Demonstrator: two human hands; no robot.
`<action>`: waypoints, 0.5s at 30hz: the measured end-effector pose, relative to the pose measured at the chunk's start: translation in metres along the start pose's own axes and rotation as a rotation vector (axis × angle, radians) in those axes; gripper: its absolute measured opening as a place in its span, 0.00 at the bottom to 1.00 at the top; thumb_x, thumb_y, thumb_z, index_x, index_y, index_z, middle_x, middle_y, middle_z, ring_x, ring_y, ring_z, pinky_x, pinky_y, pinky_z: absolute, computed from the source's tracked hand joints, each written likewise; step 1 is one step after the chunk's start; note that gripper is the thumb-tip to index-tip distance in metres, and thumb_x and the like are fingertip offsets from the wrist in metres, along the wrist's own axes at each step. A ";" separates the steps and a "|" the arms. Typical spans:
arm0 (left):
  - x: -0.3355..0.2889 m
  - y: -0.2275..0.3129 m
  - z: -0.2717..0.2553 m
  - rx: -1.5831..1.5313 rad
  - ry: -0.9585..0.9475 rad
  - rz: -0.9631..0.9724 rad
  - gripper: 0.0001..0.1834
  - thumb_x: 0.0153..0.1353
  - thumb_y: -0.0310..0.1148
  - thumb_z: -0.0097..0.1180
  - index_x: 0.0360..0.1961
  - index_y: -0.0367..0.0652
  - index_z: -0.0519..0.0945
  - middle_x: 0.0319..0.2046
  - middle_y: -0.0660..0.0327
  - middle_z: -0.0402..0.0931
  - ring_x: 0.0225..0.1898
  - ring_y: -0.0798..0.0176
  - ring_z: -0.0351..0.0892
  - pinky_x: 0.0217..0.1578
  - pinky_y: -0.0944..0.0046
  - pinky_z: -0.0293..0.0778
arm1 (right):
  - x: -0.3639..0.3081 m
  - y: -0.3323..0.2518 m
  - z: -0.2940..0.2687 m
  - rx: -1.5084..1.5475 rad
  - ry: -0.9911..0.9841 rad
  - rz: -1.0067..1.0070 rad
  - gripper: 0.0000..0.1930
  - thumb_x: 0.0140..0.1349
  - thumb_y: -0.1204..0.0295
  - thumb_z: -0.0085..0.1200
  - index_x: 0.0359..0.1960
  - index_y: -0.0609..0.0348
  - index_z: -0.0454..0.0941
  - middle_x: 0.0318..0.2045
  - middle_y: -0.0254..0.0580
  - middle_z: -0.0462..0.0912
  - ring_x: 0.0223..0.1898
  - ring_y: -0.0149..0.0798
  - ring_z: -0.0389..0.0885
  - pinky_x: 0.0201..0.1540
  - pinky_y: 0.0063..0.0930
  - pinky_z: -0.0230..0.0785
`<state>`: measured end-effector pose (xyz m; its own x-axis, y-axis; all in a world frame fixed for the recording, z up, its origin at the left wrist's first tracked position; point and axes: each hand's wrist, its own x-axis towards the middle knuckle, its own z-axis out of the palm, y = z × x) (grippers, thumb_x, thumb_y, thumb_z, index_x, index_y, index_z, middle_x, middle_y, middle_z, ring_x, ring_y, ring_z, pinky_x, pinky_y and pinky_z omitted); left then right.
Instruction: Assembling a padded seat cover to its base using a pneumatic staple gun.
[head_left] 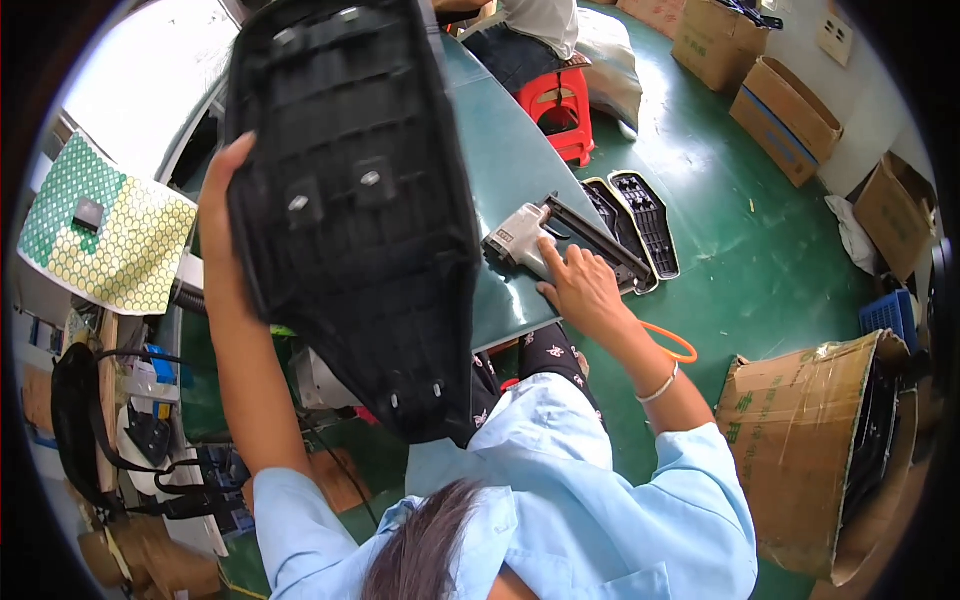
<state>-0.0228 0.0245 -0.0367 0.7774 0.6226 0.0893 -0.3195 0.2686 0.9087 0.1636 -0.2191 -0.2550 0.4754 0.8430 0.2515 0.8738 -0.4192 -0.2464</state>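
Note:
A long black motorcycle seat (360,215) is raised above the left part of the table, its ribbed underside with metal studs facing me. It is a little blurred, and its narrow end points toward my body. My left hand (226,180) grips its left edge, with the fingers partly hidden. On the table's right edge lies a grey-and-black staple gun (520,236) with an orange air hose (672,343). My right hand (585,288) rests on the gun, its index finger stretched onto the body and its thumb apart, not wrapped around it.
More black seats (645,220) with pale rims lie beyond the green table (510,130). A person sits by a red stool (560,110). Cardboard boxes (790,115) line the right wall, and a large open carton (800,440) stands near my right elbow. Patterned sheet (110,225) at left.

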 end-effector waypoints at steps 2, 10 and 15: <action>0.016 -0.003 0.014 0.040 -0.015 -0.020 0.22 0.56 0.39 0.52 0.47 0.33 0.75 0.40 0.53 0.80 0.37 0.60 0.81 0.42 0.64 0.77 | 0.008 0.005 -0.013 0.140 -0.101 0.058 0.33 0.56 0.59 0.57 0.61 0.56 0.59 0.37 0.52 0.75 0.34 0.53 0.77 0.36 0.44 0.67; 0.049 -0.073 0.028 0.535 -0.398 -0.350 0.35 0.50 0.38 0.57 0.62 0.45 0.66 0.44 0.55 0.76 0.39 0.64 0.78 0.41 0.69 0.74 | -0.048 0.035 -0.115 0.993 0.029 0.458 0.28 0.58 0.71 0.56 0.59 0.63 0.61 0.22 0.32 0.71 0.19 0.25 0.69 0.22 0.20 0.65; 0.055 -0.120 0.033 0.944 -0.635 -0.287 0.42 0.48 0.33 0.52 0.68 0.52 0.55 0.55 0.56 0.68 0.52 0.62 0.69 0.57 0.66 0.59 | -0.074 0.047 -0.102 1.093 0.263 0.412 0.24 0.54 0.77 0.56 0.53 0.64 0.64 0.26 0.34 0.72 0.21 0.25 0.70 0.24 0.21 0.66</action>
<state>0.0761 0.0017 -0.1275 0.9716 0.0780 -0.2233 0.2330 -0.4783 0.8467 0.1802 -0.3358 -0.1898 0.8167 0.5647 0.1190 0.1619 -0.0263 -0.9865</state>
